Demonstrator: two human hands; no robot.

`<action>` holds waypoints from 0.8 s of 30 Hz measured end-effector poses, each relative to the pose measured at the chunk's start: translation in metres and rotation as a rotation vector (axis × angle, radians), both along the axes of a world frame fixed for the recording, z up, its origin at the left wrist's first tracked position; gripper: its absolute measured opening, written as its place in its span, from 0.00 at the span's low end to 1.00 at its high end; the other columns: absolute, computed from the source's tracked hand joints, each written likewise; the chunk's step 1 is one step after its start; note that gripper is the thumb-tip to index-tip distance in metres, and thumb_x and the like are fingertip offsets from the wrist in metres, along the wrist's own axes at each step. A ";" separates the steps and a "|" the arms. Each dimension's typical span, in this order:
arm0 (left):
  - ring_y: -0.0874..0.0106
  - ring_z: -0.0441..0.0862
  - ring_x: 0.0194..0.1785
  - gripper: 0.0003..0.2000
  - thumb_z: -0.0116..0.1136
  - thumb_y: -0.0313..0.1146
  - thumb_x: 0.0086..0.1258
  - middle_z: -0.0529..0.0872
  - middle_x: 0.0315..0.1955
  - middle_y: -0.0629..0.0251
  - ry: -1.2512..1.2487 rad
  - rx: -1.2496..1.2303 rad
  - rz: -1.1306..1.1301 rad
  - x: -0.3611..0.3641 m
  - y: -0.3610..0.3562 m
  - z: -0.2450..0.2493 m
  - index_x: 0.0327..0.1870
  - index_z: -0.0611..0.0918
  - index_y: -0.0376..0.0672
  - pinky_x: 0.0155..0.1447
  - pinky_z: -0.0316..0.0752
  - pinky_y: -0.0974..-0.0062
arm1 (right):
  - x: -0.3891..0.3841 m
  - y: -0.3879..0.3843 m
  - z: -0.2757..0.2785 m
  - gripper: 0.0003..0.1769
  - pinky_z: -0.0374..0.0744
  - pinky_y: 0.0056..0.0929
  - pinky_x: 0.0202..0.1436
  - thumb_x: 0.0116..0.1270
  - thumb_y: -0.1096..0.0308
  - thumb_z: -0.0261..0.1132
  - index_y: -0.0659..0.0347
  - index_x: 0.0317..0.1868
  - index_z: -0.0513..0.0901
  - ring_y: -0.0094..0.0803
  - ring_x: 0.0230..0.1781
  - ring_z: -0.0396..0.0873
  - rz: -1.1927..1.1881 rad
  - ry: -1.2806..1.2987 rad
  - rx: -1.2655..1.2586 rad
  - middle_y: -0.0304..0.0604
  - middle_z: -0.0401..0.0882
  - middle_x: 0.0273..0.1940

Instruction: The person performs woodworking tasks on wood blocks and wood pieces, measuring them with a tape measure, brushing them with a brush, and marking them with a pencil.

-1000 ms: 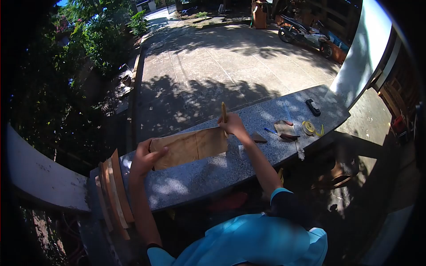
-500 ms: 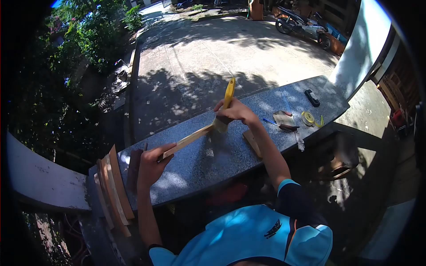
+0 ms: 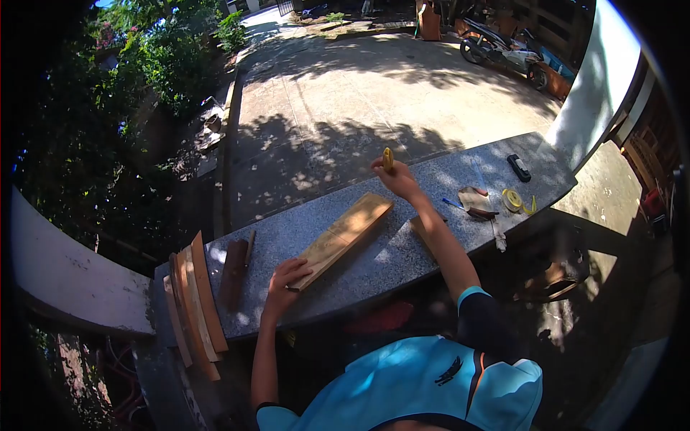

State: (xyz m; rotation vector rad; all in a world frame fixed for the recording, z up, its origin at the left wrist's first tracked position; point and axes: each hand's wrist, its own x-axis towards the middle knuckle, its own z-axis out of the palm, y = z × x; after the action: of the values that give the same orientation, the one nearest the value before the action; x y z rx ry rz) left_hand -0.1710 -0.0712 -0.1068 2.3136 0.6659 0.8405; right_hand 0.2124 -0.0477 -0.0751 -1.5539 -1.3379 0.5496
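Note:
A pale wooden board [image 3: 348, 233] lies at a slant over the grey speckled tabletop, its broad face up. My left hand [image 3: 287, 281] grips its near end, fingers on top. Past the far end, my right hand [image 3: 397, 181] is closed round the yellow handle of a paintbrush [image 3: 388, 159]. The hand hides the bristles, and the brush appears apart from the board. Partly covered by my right forearm, a smaller wood block [image 3: 420, 231] rests on the table.
Several long wooden strips [image 3: 195, 298] stand at the table's left end, near a dark brown piece [image 3: 233, 273] and a thin stick [image 3: 249, 248]. To the right lie a blue pen [image 3: 451, 203], a yellow tape roll [image 3: 512, 200] and a black tool [image 3: 518, 168]. A motorbike [image 3: 503, 52] is parked beyond.
The board, held up on edge before, now lies broad face up. My right hand has lifted the brush off its far end and moved it away, and the handle now points toward the camera.

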 end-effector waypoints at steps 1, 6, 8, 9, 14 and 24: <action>0.62 0.73 0.57 0.22 0.63 0.19 0.40 0.79 0.49 0.61 0.020 0.039 0.009 -0.002 0.002 -0.007 0.43 0.83 0.47 0.61 0.67 0.67 | -0.002 -0.001 -0.010 0.12 0.75 0.30 0.43 0.61 0.64 0.62 0.60 0.43 0.78 0.30 0.38 0.79 0.016 -0.054 -0.039 0.43 0.81 0.34; 0.58 0.71 0.58 0.26 0.72 0.36 0.40 0.72 0.56 0.59 0.011 -0.220 0.032 -0.009 0.015 -0.023 0.46 0.82 0.50 0.62 0.64 0.64 | -0.006 -0.016 -0.064 0.13 0.75 0.29 0.42 0.61 0.66 0.62 0.62 0.44 0.78 0.32 0.37 0.80 0.045 -0.182 -0.093 0.46 0.81 0.35; 0.57 0.68 0.59 0.30 0.73 0.44 0.37 0.70 0.57 0.59 0.072 -0.217 0.039 -0.010 0.024 -0.026 0.48 0.81 0.51 0.64 0.61 0.61 | -0.008 -0.019 -0.061 0.13 0.74 0.29 0.42 0.61 0.66 0.62 0.62 0.44 0.78 0.33 0.37 0.80 0.016 -0.161 -0.100 0.47 0.81 0.35; 0.57 0.67 0.60 0.32 0.74 0.48 0.35 0.70 0.57 0.59 0.126 -0.157 0.039 -0.011 0.030 -0.026 0.49 0.81 0.52 0.64 0.60 0.60 | -0.007 -0.019 -0.061 0.13 0.74 0.30 0.42 0.61 0.66 0.62 0.62 0.44 0.78 0.33 0.37 0.80 0.000 -0.141 -0.104 0.48 0.81 0.34; 0.57 0.67 0.58 0.38 0.72 0.56 0.31 0.71 0.54 0.59 0.272 0.061 0.043 -0.004 0.038 -0.017 0.51 0.80 0.54 0.63 0.58 0.58 | -0.006 -0.023 -0.058 0.12 0.74 0.34 0.42 0.59 0.71 0.61 0.64 0.44 0.78 0.39 0.37 0.79 -0.071 -0.203 -0.055 0.50 0.79 0.36; 0.61 0.63 0.60 0.38 0.73 0.55 0.32 0.70 0.53 0.64 0.394 0.039 0.036 -0.001 0.039 -0.014 0.54 0.78 0.60 0.65 0.51 0.59 | -0.023 -0.040 -0.047 0.20 0.73 0.37 0.50 0.55 0.81 0.57 0.62 0.51 0.76 0.49 0.44 0.74 -0.009 -0.450 -0.098 0.52 0.73 0.42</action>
State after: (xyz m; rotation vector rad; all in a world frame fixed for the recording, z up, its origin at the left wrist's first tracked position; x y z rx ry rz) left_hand -0.1720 -0.0323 -0.1205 2.5351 0.8633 0.4135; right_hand 0.1898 -0.0882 -0.1226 -1.8343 -1.6560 0.2682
